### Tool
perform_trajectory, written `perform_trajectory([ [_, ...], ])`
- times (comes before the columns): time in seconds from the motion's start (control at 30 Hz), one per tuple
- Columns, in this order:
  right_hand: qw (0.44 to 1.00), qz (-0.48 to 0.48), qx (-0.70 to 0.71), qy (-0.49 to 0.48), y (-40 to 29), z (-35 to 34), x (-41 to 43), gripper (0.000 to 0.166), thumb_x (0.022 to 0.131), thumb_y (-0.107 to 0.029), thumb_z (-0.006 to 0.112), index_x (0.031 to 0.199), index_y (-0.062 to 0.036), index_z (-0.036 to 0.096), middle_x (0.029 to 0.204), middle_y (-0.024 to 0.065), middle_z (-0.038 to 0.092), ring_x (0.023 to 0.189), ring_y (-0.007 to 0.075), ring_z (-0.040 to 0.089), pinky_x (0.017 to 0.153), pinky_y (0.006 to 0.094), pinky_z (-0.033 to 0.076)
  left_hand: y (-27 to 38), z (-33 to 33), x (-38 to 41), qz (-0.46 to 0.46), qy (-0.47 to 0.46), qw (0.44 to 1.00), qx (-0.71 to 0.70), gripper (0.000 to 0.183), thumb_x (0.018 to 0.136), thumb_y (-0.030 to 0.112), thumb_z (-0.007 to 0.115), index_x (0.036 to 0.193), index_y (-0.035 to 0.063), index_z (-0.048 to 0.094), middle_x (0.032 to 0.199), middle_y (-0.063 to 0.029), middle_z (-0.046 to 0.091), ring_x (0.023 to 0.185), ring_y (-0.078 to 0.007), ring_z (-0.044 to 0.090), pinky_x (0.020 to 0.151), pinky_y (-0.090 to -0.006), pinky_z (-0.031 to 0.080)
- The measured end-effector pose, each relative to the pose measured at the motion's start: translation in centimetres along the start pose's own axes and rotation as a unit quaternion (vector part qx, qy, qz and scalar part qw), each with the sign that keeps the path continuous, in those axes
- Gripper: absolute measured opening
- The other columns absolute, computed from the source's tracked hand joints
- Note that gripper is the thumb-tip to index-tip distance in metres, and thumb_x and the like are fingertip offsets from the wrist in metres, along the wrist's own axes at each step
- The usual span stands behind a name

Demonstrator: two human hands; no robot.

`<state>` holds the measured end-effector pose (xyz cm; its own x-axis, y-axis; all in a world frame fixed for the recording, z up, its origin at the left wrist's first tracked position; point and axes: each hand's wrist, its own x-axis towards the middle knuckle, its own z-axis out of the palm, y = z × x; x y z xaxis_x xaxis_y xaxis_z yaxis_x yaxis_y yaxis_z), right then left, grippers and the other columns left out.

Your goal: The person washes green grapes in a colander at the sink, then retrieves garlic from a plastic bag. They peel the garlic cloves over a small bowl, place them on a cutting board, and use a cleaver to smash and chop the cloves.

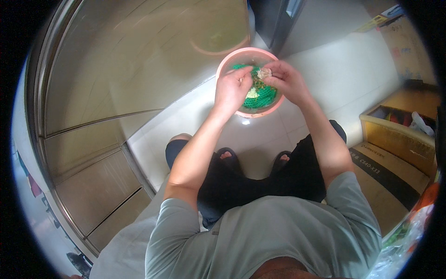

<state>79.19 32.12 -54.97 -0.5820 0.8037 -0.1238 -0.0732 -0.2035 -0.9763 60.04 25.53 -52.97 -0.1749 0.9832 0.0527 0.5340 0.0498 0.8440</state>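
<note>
A round pink-rimmed plastic bin [250, 113] stands on the tiled floor in front of me. Green netting [262, 99] lies in it, with small brownish bits and a pale clump [252, 93] on top. Over the right side of the bin, my right hand [286, 81] grips a whitish, papery piece [264, 73] that looks like part of a garlic bulb. My left hand [233, 87] is above the left side, its thumb and forefinger close together around a small pale piece [241, 80], perhaps a clove. The two hands are close but apart.
Steel-coloured cabinet doors [132, 69] rise at the left and reflect the bin. On the right are an open drawer-like box [397, 136] with mixed items, a cardboard box [386, 174] beneath it, and clear plastic packaging [400, 247]. My sandalled feet rest on the tiles behind the bin.
</note>
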Motion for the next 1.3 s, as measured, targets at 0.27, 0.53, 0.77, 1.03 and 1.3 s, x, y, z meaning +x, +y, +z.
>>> perform_trajectory([
  [0.27,0.998,0.028,-0.052,-0.01,-1.1,0.5,-0.5,0.032,0.086,-0.004,0.069,0.116,0.0031,0.064,0.102,0.0062,0.069,0.094,0.0125,0.065,0.085,0.0264,0.052,-0.1,-0.1,0.3,0.014,-0.109,0.988,-0.106,0.022,0.091,0.023,0.067,0.096,0.0021,0.07,0.081,-0.008,0.068,0.079,-0.015,0.063,0.072,-0.0285,0.05],
  [0.53,0.996,0.027,-0.083,-0.025,-1.5,0.5,-0.6,0.03,0.089,-0.009,0.067,0.116,0.0035,0.065,0.094,0.0078,0.071,0.085,0.0111,0.066,0.078,0.0248,0.054,0.0,-0.1,0.0,0.058,-0.105,0.992,-0.045,0.02,0.093,0.021,0.061,0.092,0.0018,0.068,0.075,-0.0078,0.067,0.071,-0.0151,0.063,0.065,-0.0311,0.05],
  [0.77,0.997,0.037,-0.066,-0.005,-1.9,1.4,-0.7,0.032,0.089,-0.008,0.067,0.118,0.0047,0.063,0.097,0.0083,0.07,0.086,0.0116,0.066,0.079,0.0255,0.054,-1.0,0.9,-0.1,-0.003,-0.069,0.992,-0.107,0.023,0.097,0.02,0.054,0.091,0.0011,0.064,0.064,-0.0025,0.059,0.056,-0.0103,0.056,0.051,-0.0268,0.046],
  [1.03,0.999,0.048,-0.022,-0.007,-1.5,1.0,-0.3,0.032,0.087,-0.007,0.069,0.115,0.0057,0.062,0.097,0.0098,0.07,0.089,0.0145,0.067,0.081,0.0266,0.054,-1.1,1.6,0.4,-0.193,-0.1,0.925,-0.313,0.017,0.096,0.016,0.05,0.095,0.002,0.061,0.074,-0.0067,0.061,0.055,-0.014,0.054,0.05,-0.0278,0.043],
  [1.3,0.998,0.069,0.012,0.004,-1.0,0.3,0.1,0.027,0.084,-0.006,0.072,0.107,0.0046,0.063,0.093,0.0082,0.069,0.085,0.0133,0.067,0.077,0.0262,0.054,0.2,-0.2,0.5,-0.194,-0.17,0.901,-0.35,0.022,0.097,0.016,0.056,0.109,0.0002,0.065,0.075,-0.0021,0.06,0.058,-0.0073,0.05,0.05,-0.0223,0.038],
])
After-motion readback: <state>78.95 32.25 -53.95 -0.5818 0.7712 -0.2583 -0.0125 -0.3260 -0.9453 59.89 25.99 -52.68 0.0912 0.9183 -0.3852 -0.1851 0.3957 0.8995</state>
